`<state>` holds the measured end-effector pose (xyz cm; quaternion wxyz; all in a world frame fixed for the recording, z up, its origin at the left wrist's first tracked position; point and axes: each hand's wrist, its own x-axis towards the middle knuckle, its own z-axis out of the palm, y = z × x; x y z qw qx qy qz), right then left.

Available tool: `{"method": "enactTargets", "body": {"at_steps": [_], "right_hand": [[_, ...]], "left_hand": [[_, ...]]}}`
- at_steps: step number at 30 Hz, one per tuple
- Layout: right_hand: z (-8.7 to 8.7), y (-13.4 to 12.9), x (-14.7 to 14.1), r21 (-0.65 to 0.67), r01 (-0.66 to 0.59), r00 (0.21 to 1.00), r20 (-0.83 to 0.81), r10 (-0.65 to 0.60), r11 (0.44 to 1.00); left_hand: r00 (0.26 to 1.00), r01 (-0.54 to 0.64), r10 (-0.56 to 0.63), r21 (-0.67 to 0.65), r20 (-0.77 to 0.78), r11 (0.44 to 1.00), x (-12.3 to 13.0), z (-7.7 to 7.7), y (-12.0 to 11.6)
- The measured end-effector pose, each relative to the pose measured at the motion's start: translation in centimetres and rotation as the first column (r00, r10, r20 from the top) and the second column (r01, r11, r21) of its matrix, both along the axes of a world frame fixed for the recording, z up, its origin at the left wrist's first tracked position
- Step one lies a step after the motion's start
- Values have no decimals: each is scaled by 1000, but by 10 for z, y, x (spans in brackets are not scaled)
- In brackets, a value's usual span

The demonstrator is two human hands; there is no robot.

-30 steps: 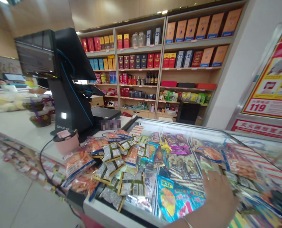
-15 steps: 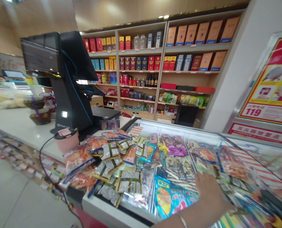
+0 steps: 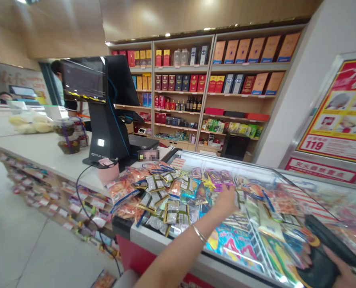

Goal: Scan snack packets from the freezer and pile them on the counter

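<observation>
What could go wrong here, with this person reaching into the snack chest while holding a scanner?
The left hand, working among loosely heaped snack packets, might push some over the chest's front rim. The black handheld scanner in the right hand could slip and knock the chest's glass.

One head-worn camera looks forward and down from close above a long glass-topped freezer chest [image 3: 226, 162] of colourful plastic snack packets [image 3: 171, 212], facing tall light-wood shelves [image 3: 209, 80] farther off.
</observation>
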<state>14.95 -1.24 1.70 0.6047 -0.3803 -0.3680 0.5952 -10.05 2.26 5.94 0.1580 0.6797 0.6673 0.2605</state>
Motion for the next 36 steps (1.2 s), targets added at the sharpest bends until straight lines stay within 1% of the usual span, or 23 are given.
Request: {"method": "enactTargets", "body": {"at_steps": [1,2,5,7,8,10,12,14,16,19,21,25,31,36], "right_hand": [[6,2,-11,-42,-1,999,-45,-1,999],[12,5,-24,-49,-23,996,-82,19,999],[28,19,-70,14,-170,981,-94,171,985],[33,32,-105,84,-279,955,-81,286,957],[34,40,-123,99,-327,939,-74,335,940],[33,54,-158,107,-387,918,-50,394,916],[27,64,-186,103,-415,909,5,417,904],[19,70,-204,109,-428,904,43,426,897],[11,72,-212,127,-442,897,79,435,888],[5,72,-211,176,-485,873,153,463,857],[4,72,-206,190,-495,866,179,466,848],[7,70,-202,165,-492,866,192,462,855],[9,69,-202,182,-558,824,240,513,810],[7,70,-202,165,-533,841,210,498,830]], "left_hand": [[1000,-22,22,26,-1,999,-22,5,-2],[999,-43,43,39,0,998,-44,9,-3],[996,-88,86,139,15,986,-102,16,-3],[993,-118,113,159,39,980,-129,14,1],[991,-129,122,169,50,977,-138,12,3],[988,-151,144,198,51,969,-151,6,8],[986,-169,168,224,23,960,-158,1,10],[980,-189,198,241,-12,952,-161,-4,11],[971,-219,235,237,-40,946,-163,-8,11],[957,-256,277,209,-81,944,-165,-11,12],[950,-275,297,198,-94,941,-166,-11,12],[943,-305,323,182,-81,935,-168,-9,11],[949,-298,310,155,-56,942,-169,-9,10],[955,-280,291,157,-51,947,-169,-12,10]]}}
